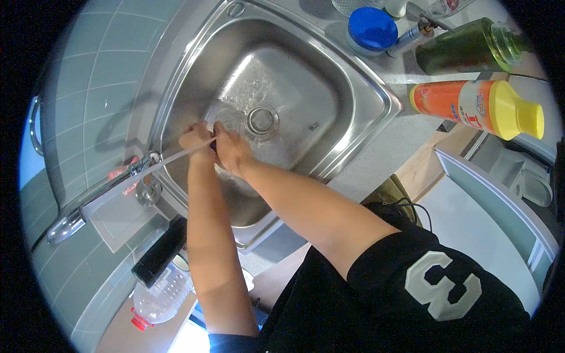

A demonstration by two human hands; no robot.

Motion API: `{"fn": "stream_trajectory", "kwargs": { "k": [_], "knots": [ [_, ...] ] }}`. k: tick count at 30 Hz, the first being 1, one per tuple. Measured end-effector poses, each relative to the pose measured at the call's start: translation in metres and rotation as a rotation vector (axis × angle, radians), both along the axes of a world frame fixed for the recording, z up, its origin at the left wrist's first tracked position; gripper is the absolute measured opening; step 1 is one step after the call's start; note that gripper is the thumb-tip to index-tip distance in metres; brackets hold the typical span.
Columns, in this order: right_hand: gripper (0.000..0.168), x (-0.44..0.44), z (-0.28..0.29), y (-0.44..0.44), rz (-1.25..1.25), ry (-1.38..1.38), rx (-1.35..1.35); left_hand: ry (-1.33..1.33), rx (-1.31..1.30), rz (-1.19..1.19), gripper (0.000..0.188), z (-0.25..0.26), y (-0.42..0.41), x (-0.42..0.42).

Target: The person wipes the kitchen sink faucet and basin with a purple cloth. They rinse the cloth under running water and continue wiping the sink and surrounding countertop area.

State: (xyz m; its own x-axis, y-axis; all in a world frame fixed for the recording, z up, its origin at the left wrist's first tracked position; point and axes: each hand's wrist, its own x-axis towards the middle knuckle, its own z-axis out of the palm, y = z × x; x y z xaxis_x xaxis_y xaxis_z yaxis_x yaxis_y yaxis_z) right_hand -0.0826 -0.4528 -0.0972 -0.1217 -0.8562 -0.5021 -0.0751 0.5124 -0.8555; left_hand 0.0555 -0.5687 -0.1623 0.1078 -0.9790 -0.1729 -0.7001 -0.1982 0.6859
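Both hands are together inside the stainless steel sink, near the wall side and beside the drain strainer. My left hand and my right hand close around a small dark object, mostly hidden by the fingers, so its kind cannot be told. A stream of water runs from the chrome faucet onto the hands. Water splashes on the basin floor around the drain.
An orange bottle with a yellow cap, a green glass bottle and a blue-lidded jar stand beyond the sink's corner. A black cylinder and a clear plastic bottle with a red cap are near my left forearm.
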Motion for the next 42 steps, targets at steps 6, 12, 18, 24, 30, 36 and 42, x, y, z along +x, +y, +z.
{"fn": "stream_trajectory", "kwargs": {
  "k": [6, 12, 18, 24, 30, 36, 42],
  "knots": [
    [0.032, -0.002, 0.002, -0.017, -0.255, -0.289, 0.087, 0.657, 0.143, 0.198, 0.027, 0.046, 0.004, -0.036],
    [0.033, -0.006, -0.014, -0.020, -0.085, -0.020, 0.103, 0.198, -0.123, -0.338, 0.035, 0.094, 0.067, -0.078],
    [0.024, -0.012, 0.006, 0.005, 0.003, 0.072, 0.161, -0.051, 0.061, -0.156, 0.049, 0.096, 0.053, -0.089],
    [0.019, -0.005, 0.008, 0.009, -0.033, 0.105, 0.152, -0.075, -0.086, -0.113, 0.043, 0.028, 0.021, -0.052],
    [0.059, -0.009, -0.020, 0.005, -0.024, 0.455, -0.288, 0.132, 0.152, -0.129, 0.033, 0.068, 0.034, -0.068],
    [0.052, -0.042, -0.018, -0.005, -0.101, -0.907, 0.067, 0.669, 0.237, -0.043, 0.042, 0.073, 0.038, -0.071],
    [0.035, -0.054, -0.030, -0.019, 0.141, -0.344, 0.068, 0.267, -0.008, -0.370, 0.024, 0.090, 0.061, -0.094]
  ]
}}
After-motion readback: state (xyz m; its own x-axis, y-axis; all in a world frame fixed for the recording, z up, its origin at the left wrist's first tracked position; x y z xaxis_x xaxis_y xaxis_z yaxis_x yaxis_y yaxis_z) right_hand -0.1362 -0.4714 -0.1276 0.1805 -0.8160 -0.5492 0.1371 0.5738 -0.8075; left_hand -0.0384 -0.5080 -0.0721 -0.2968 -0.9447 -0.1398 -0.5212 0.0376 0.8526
